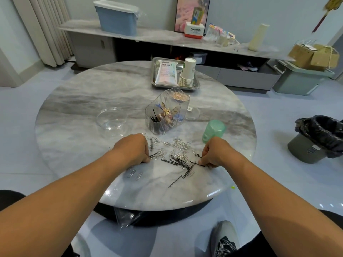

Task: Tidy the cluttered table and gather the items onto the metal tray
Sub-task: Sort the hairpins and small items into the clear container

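While both your hands work at the 6 o'clock edge of the round table (74, 101), your left hand (135, 149) pinches a few black hairpins at its fingertips and your right hand (213, 152) pinches another hairpin against the marble. Between them lies the scattered pile of hairpins and paper clips (178, 154). Your metal tray (196, 85) sits at 12 o'clock, holding a pouch (166, 73) and stacked paper cups (187, 73); the clear organizer (167, 112) stands at centre
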